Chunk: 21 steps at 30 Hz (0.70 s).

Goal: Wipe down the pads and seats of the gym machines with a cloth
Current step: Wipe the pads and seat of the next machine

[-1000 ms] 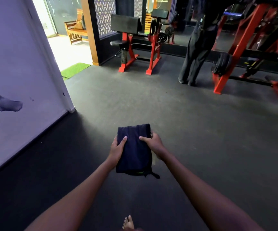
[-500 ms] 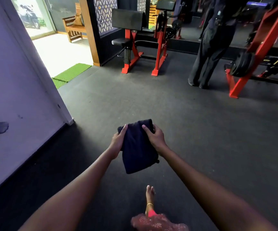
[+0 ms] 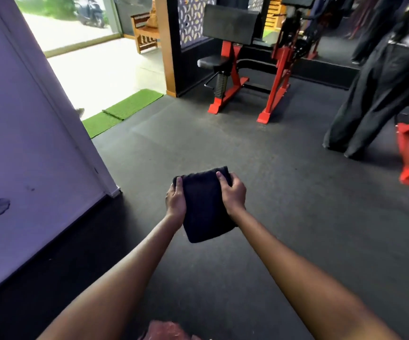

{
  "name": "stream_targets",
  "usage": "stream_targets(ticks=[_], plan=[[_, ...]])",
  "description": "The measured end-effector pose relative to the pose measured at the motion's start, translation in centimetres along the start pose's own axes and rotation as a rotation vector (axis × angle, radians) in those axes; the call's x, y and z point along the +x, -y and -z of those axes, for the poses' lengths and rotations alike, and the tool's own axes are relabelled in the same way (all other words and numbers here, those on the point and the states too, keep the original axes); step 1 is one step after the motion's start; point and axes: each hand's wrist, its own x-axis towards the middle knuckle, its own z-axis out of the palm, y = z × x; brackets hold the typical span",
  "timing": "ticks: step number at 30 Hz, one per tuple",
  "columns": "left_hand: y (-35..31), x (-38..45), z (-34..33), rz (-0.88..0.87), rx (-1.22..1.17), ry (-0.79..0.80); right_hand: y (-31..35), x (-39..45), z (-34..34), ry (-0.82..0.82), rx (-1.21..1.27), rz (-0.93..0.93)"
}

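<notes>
A folded dark cloth (image 3: pixel 204 204) is held in the air in front of the person, above the grey floor (image 3: pixel 296 217). The cloth is gripped at its left edge by the left hand (image 3: pixel 176 201), with the thumb laid on top. Its right edge is gripped by the right hand (image 3: pixel 234 196), whose thumb also lies on the top face. The lower end of the cloth hangs free below both hands.

Well beyond the cloth, a red machine (image 3: pixel 247 69) is seen, with a black pad (image 3: pixel 230 27) and a small round seat (image 3: pixel 214 62) below it. To the right of the machine, a person in dark wide trousers (image 3: pixel 380 94) is standing. To the left of the machine, a green mat (image 3: pixel 125 109) lies at a doorway, and a wooden bench (image 3: pixel 145 33) stands farther back; what rests on it is perhaps a cushion, but the view is too blurred.
</notes>
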Motion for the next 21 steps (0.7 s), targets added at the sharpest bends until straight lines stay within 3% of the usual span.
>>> stream_targets(ticks=[5, 9, 13, 17, 21], plan=[[-0.7, 10.8, -3.2, 0.083, -0.105, -0.04, 0.0, 10.5, -5.1, -0.026, -0.016, -0.001], [-3.2, 19.4, -5.5, 0.128, -0.172, 0.126, 1.0, 20.0, -9.0, -0.077, -0.071, -0.008], [-5.0, 28.4, -8.2, -0.003, -0.05, 0.228, 3.1, 29.3, -12.4, -0.103, -0.124, -0.04], [-8.7, 37.9, -11.4, -0.117, 0.091, 0.136, 5.6, 38.6, -15.5, 0.002, -0.04, -0.1], [-12.2, 46.9, -14.8, -0.15, 0.108, 0.055, 7.0, 47.3, -17.9, 0.263, 0.098, -0.171]])
